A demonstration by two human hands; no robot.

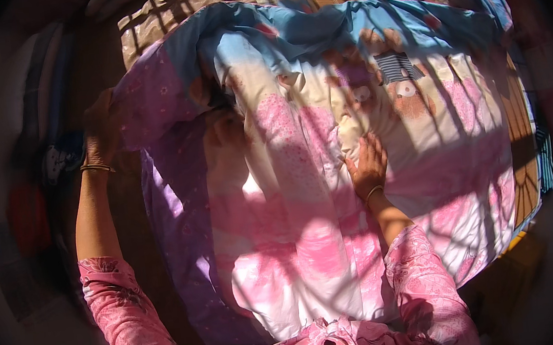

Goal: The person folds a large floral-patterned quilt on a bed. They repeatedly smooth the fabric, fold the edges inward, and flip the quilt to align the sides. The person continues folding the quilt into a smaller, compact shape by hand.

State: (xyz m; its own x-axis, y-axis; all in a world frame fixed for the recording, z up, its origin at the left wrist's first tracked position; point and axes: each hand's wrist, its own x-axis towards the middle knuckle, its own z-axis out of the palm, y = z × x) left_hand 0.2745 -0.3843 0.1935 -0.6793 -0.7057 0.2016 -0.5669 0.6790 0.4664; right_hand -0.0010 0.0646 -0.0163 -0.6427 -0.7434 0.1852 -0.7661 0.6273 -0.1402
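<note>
- No words or numbers are showing readably on the cloth [313, 192] under the right fingers [373, 149].
- No label or sign is reading clearly around the left fingers [104, 105].

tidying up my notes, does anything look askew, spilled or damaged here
No spill or tear shows. The printed cloth does look askew: its purple border kinks and folds at the upper left, by the left hand, and its blue far edge ripples rather than lying straight. Creases also run near the right hand.
</note>
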